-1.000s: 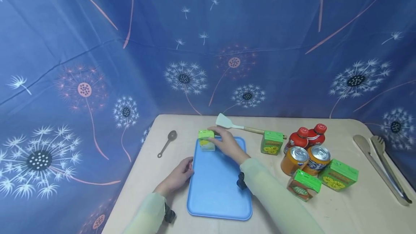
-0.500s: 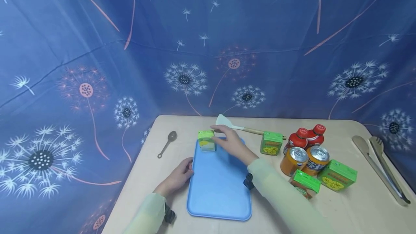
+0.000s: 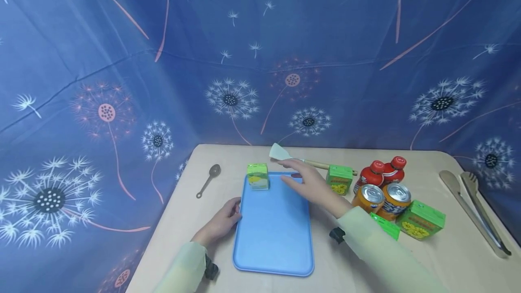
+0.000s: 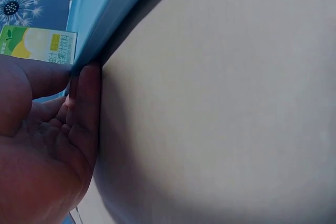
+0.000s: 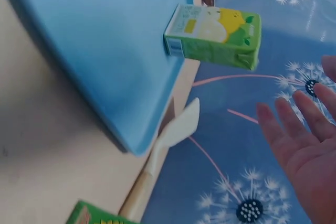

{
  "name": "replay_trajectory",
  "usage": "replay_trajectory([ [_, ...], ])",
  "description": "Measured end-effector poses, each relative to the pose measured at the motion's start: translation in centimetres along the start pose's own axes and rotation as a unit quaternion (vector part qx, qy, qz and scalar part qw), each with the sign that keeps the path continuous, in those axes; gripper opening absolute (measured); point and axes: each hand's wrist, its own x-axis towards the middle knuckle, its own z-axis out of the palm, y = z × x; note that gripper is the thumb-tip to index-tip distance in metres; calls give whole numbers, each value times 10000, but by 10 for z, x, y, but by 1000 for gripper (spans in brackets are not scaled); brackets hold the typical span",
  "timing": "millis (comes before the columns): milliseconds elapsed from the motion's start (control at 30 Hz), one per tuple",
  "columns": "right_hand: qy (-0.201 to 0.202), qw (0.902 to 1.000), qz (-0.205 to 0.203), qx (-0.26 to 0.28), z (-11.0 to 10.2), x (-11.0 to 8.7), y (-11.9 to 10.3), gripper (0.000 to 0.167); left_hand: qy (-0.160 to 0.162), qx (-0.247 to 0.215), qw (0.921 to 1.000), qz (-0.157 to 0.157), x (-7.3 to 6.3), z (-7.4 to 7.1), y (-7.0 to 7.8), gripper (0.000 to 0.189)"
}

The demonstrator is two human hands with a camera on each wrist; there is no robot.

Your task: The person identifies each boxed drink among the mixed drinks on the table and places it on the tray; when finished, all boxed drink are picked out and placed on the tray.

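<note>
A blue tray lies lengthwise on the table, with a green and yellow juice box upright at its far left corner. At the tray's left edge, my left hand pinches the rim; the left wrist view has the thumb at the rim and the fingers against its side. Over the tray's far right corner hovers my right hand, holding nothing. In the right wrist view its fingers are spread, apart from the juice box.
Right of the tray stand another green box, two red-capped bottles, two orange cans and more green boxes. A spatula lies behind, a spoon at left, serving utensils at far right.
My right hand has let go of the juice box and moved right, away from it. The box stays on the tray's far left corner, and my left hand keeps its place.
</note>
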Motion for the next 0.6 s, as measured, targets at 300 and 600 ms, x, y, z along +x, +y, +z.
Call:
replay_trajectory([
  [300, 211, 9992, -112, -331, -32, -30, -3, 45, 29, -39, 10000, -45, -1, 1, 1, 55],
  [600, 618, 9962, -100, -604, -62, -66, 5, 47, 67, -68, 9999, -100, -2, 1, 0, 55],
])
